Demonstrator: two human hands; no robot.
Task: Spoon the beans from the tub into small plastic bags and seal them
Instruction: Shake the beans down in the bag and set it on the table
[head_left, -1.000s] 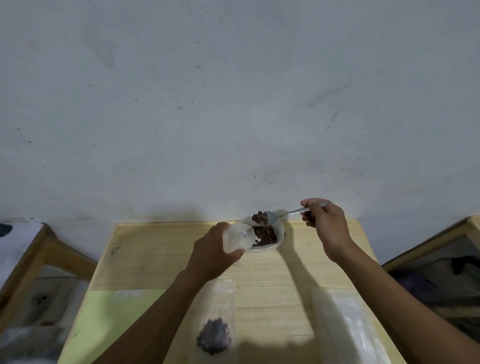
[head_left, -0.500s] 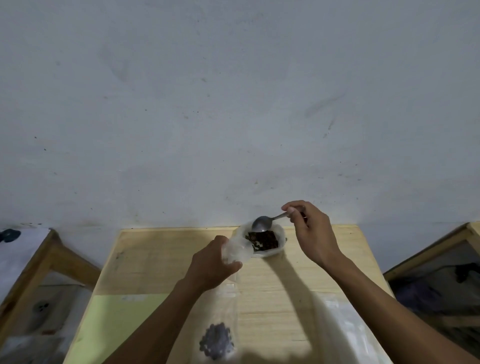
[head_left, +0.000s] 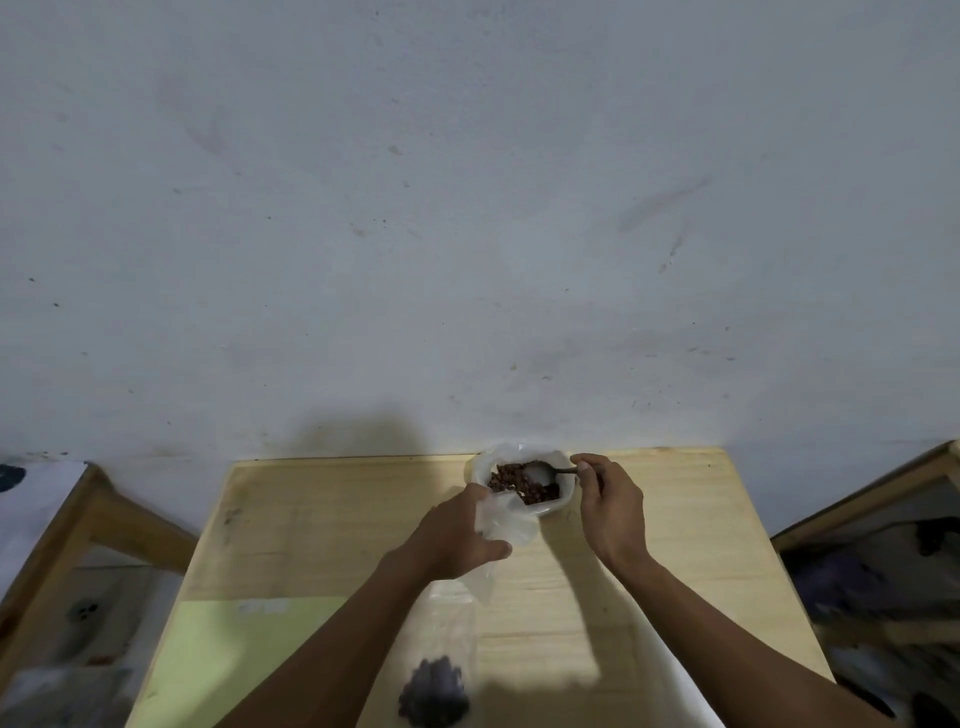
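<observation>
A small white tub (head_left: 565, 467) of brown beans (head_left: 506, 478) stands at the far edge of the wooden table (head_left: 322, 525), close to the wall. My right hand (head_left: 613, 506) grips the handle of a metal spoon (head_left: 540, 472), whose bowl lies in the tub on the beans. My left hand (head_left: 457, 535) holds a small clear plastic bag (head_left: 506, 522) by its mouth, just in front of the tub's near rim. A second clear bag with dark beans (head_left: 434, 693) in its bottom lies flat on the table near me.
A light green sheet (head_left: 239, 654) covers the table's near left part. Clear plastic bags (head_left: 675, 696) lie at the near right, partly under my right forearm. Wooden furniture stands on both sides, left (head_left: 104, 514) and right (head_left: 883, 493). A grey wall rises right behind the table.
The spoon, lifted with beans a second ago, emptied and has gone back down into the tub. My left hand still holds the bag at the tub's rim.
</observation>
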